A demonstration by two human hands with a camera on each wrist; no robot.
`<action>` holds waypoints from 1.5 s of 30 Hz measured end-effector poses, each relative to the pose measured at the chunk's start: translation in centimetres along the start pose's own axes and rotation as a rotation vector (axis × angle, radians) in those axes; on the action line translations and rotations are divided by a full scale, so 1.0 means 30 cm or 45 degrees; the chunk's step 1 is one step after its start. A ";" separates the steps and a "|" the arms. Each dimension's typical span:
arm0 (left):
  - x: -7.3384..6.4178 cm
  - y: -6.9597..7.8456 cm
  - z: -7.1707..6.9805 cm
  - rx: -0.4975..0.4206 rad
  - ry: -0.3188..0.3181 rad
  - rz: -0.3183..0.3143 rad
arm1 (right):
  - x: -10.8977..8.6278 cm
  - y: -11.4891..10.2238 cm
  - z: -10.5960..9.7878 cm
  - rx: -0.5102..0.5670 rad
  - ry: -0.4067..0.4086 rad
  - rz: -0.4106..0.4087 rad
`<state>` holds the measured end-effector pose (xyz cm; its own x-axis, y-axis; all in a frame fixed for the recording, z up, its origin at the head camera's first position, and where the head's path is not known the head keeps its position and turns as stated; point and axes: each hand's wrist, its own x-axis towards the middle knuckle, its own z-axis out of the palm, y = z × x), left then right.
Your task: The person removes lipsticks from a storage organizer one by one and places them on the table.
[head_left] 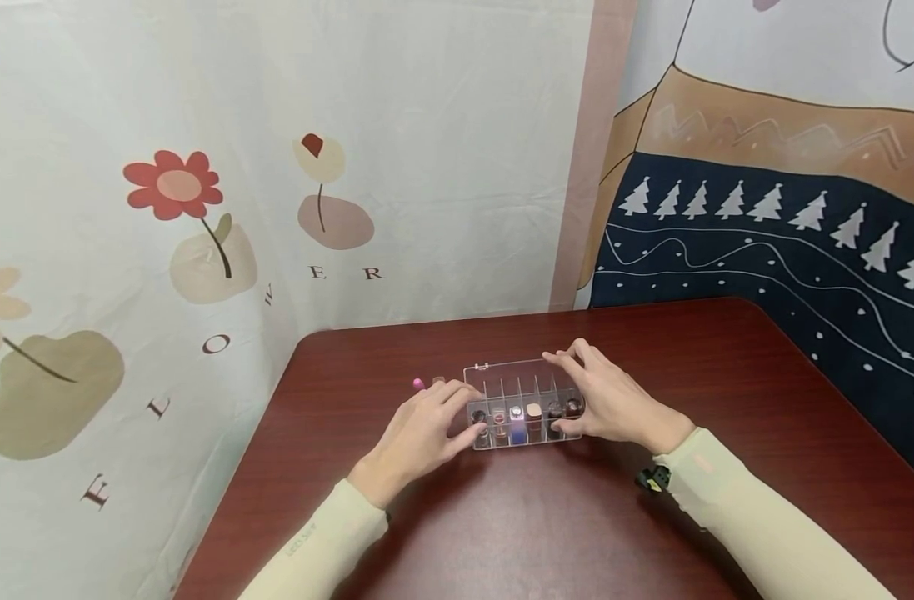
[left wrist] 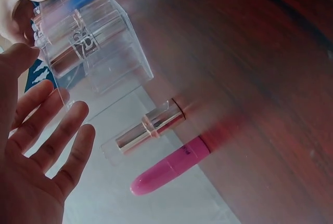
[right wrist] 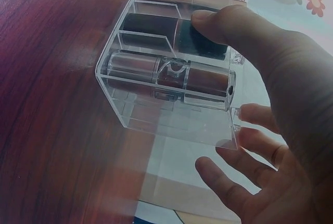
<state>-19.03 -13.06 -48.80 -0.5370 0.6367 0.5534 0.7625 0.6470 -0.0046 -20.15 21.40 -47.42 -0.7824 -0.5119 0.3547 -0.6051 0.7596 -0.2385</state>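
A clear divided lipstick organizer [head_left: 511,445] stands on the table, with several tubes side by side in its front compartments. My left hand [head_left: 422,425] is at its left end, thumb by the front and fingers spread toward the back; contact is unclear. My right hand [head_left: 614,400] holds the right end, its thumb over a black tube [right wrist: 153,31] and its fingers behind. Next to that tube lies a clear-and-dark lipstick [right wrist: 208,83]. In the left wrist view, a gold lipstick [left wrist: 151,125] and a pink lipstick [left wrist: 171,167] are outside the organizer, near my left fingers.
The dark red wooden table [head_left: 561,525] has rounded far corners. A flower-printed cloth [head_left: 442,167] hangs behind and to the left, and a dark tree-printed cloth [head_left: 696,233] hangs on the right.
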 end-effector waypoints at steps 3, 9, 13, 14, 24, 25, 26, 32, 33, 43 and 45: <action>-0.005 0.003 0.006 -0.007 -0.019 -0.010 | -0.001 0.001 0.001 -0.002 0.001 0.000; -0.009 0.005 0.018 -0.003 -0.003 0.007 | -0.002 0.005 0.004 -0.014 0.014 -0.017; -0.008 0.000 0.025 0.000 0.015 0.031 | -0.002 0.005 0.006 -0.016 0.016 -0.018; -0.007 0.000 0.025 0.002 0.016 0.035 | -0.001 0.006 0.006 -0.015 0.014 -0.015; -0.002 0.002 0.026 0.021 0.000 0.047 | 0.000 0.004 0.004 -0.008 0.010 -0.009; -0.002 0.002 0.025 0.019 0.000 0.047 | 0.000 0.003 0.004 -0.009 0.011 -0.009; -0.001 0.003 0.025 0.017 0.001 0.047 | 0.000 0.003 0.003 -0.009 0.010 -0.008; 0.001 0.005 0.024 0.001 0.009 0.049 | 0.000 0.001 0.000 -0.005 0.009 -0.009; 0.002 0.006 0.024 0.001 0.008 0.049 | 0.000 0.001 0.000 -0.006 0.008 -0.010; 0.005 0.006 0.030 -0.007 0.033 0.076 | -0.001 0.005 0.002 -0.006 0.012 -0.014; 0.005 0.006 0.030 -0.004 0.038 0.082 | -0.002 0.005 0.002 -0.004 0.014 -0.017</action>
<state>-19.29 -12.46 -49.46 -0.4757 0.6644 0.5765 0.7964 0.6035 -0.0384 -20.21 21.53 -47.54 -0.7728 -0.5175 0.3675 -0.6148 0.7542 -0.2307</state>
